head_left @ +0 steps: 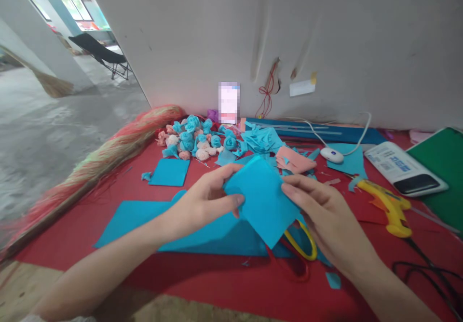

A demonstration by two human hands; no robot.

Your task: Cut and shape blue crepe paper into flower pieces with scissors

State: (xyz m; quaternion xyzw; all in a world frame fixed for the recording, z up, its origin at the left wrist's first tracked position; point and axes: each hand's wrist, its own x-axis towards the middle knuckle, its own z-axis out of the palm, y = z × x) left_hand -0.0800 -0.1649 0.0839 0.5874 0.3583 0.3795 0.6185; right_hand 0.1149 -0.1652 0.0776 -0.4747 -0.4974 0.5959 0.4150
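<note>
A square of bright blue crepe-like paper is held up in front of me, one corner pointing down. My left hand grips its left edge, thumb on the near face and fingers behind. At the right corner, my right hand pinches the paper between thumb and fingers. Beneath lies a long blue paper sheet, partly covered by my left forearm. Scissors handles, one loop yellow and one red, show below the square; their blades are hidden. Further left rests another blue paper square.
Blue, pink and white paper roses are heaped at the back, beside loose blue paper pieces and folded pink paper. A lit phone leans on the wall. On the right are a yellow glue gun with cable and a white device.
</note>
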